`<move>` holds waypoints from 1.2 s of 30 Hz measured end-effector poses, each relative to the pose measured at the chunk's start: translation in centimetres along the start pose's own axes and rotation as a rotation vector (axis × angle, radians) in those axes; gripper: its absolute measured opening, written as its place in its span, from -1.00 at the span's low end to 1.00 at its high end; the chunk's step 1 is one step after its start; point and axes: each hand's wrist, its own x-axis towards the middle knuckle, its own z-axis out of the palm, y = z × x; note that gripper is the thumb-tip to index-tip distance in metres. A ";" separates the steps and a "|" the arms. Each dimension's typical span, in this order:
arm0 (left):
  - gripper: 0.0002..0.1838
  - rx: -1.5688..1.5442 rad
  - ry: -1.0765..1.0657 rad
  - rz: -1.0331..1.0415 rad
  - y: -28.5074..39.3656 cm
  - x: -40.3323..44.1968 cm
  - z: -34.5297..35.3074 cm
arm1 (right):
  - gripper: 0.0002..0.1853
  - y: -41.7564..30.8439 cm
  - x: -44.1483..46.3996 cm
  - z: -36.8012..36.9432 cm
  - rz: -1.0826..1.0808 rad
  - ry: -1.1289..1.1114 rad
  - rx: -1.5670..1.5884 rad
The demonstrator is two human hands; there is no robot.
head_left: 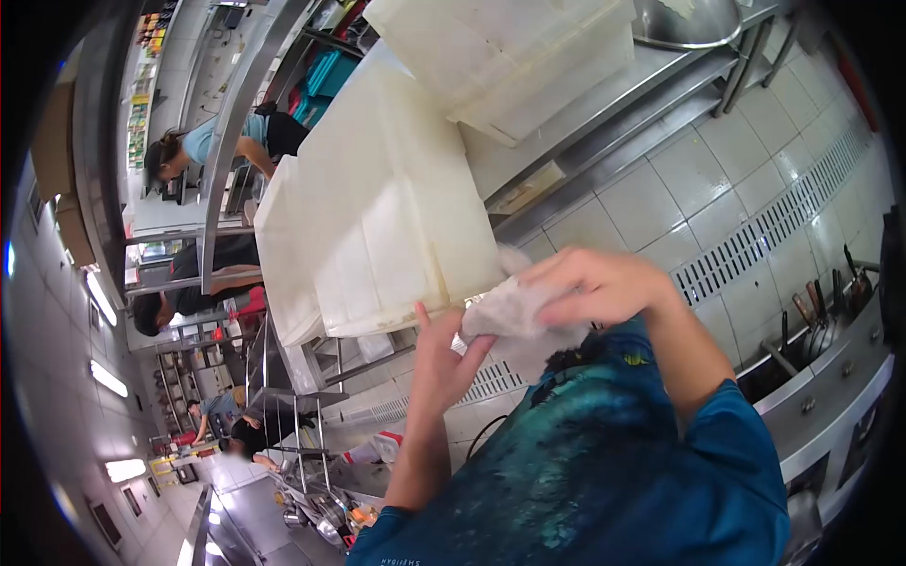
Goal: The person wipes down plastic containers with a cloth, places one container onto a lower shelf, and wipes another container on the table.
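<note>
My right hand (pixel 604 283) is closed around a crumpled whitish cloth (pixel 514 309), slightly blurred, in front of my body. The left hand (pixel 442 358) is at the near edge of a large translucent white plastic bin (pixel 387 208), one finger up against its rim and the thumb by the cloth. Whether the left fingers pinch the cloth or the rim is not clear. The bin lies tilted on the metal counter, its inside not visible. A second translucent bin (pixel 528 66) sits beyond it.
A metal bowl (pixel 687 24) rests on the steel counter (pixel 604 118). Floor drain grating (pixel 774 222) runs at the right, near utensils (pixel 816 316) in a steel unit. Several people work at the left, one in a light blue shirt (pixel 212 141). A metal rack post (pixel 231 123) stands between.
</note>
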 end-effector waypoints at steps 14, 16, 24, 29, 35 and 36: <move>-0.74 -0.009 0.076 0.050 0.4 7.6 -5.8 | -0.23 12.2 -2.0 6.9 -0.189 0.573 1.413; -0.65 0.121 0.289 0.103 -6.7 11.8 -12.0 | -0.23 10.4 0.6 4.7 -0.155 0.717 1.279; -0.34 0.465 0.300 0.131 -21.8 17.6 -12.0 | -0.35 15.7 10.5 11.1 -0.153 0.971 -0.310; -0.30 0.510 0.193 0.049 -19.2 15.6 -11.8 | -0.56 18.2 15.6 3.1 -0.058 0.960 -0.201; -0.31 0.487 0.168 0.096 -20.1 15.6 -12.4 | -0.62 20.3 28.0 -12.8 -0.116 1.111 -0.153; -0.31 0.486 0.156 0.105 -19.9 15.6 -12.3 | -0.60 19.6 27.4 -12.4 -0.056 1.055 -0.295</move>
